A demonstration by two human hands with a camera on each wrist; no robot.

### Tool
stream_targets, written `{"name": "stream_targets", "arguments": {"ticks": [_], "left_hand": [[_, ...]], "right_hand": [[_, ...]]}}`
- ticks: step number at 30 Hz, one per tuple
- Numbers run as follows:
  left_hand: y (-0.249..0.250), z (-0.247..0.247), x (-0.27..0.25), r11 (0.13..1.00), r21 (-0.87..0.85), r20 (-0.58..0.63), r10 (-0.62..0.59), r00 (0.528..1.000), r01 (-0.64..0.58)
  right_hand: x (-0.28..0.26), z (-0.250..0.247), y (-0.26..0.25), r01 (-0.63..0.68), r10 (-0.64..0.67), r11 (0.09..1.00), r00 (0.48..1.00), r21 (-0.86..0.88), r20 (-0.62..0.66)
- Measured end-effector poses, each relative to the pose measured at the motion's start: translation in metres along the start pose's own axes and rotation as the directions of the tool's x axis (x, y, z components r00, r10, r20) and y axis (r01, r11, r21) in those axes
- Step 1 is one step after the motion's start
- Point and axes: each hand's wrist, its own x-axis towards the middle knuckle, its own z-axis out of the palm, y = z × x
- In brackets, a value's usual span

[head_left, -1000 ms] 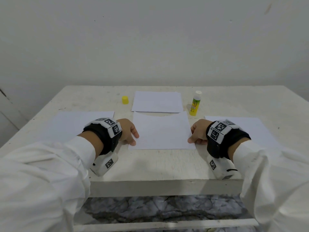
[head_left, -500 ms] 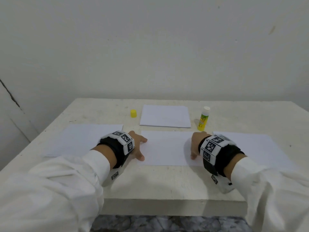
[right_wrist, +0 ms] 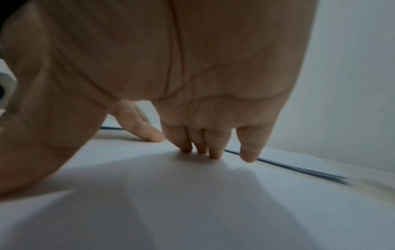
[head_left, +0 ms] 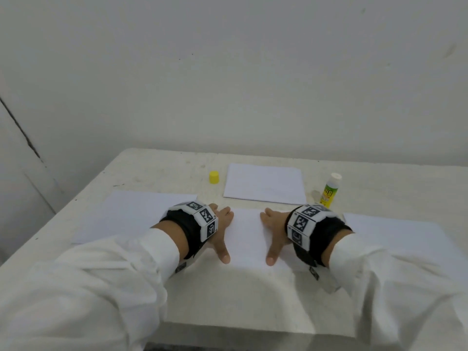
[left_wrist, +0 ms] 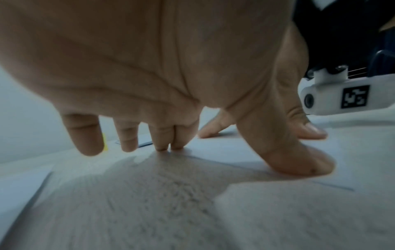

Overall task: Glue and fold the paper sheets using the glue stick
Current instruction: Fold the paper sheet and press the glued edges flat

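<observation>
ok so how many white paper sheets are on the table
4: one folded white paper sheet under both hands, one far centre, one flat at left, one at right. Stacked sheets could hide more.

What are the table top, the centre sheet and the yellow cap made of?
Table top: looks like white-painted wood or board, matte, scuffed and speckled; uncertain. Centre sheet: thin matte white paper, lying flat. Yellow cap: probably smooth moulded plastic.

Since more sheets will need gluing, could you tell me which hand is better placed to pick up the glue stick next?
Probably the right hand: the glue stick stands uncapped just beyond its wrist, while the left hand would have to cross the centre sheet both are pressing.
</observation>
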Motion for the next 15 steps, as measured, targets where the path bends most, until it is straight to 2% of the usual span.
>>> {"name": "stream_targets", "arguments": {"ticks": [5,8,13,15], "left_hand": [[0.002,-0.005,0.000,1.000,0.014,-0.005,0.008,1.000,-0.008],[0.005,-0.010,-0.003,1.000,0.016,0.017,-0.001,1.000,0.001],[0.035,-0.020,0.005,0.999,-0.043,-0.010,0.005,1.000,-0.005],[0.062,-0.028,0.012,0.996,-0.070,-0.018,0.055,0.998,-0.057]], "right_hand": [[-0.034,0.016,0.065,-0.081,0.079,0.997,0.993,0.019,0.091],[-0.034,0.020,0.073,-0.089,0.087,0.996,0.991,0.016,0.097],[-0.011,0.034,0.062,-0.149,0.143,0.986,0.987,-0.078,-0.070],[-0.008,0.035,0.061,-0.166,0.163,0.985,0.985,-0.047,-0.054]]}}
